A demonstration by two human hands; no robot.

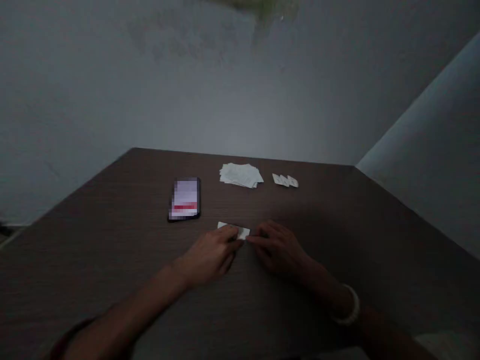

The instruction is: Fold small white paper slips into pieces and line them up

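A brown, faintly grained bench (112, 200) spreads beneath the right grip (279, 247). Beyond the grip rises a grey wall (187, 100), with a greenish stain (262, 9) high up. To the grip's right, a pale slanting surface (431, 150) borders the bench. The light is dim.

I see, over my feed, a dark brown counter (112, 240) with fine wood-grain streaks, a white paper slip (244, 233), a white paper pile (240, 174), three white cards (285, 180) faintly marked grey, a black-edged smartphone (185, 196) showing lavender with a red band (185, 206), a white bracelet (356, 303) and a grey wall (240, 115) blotched yellow-green.
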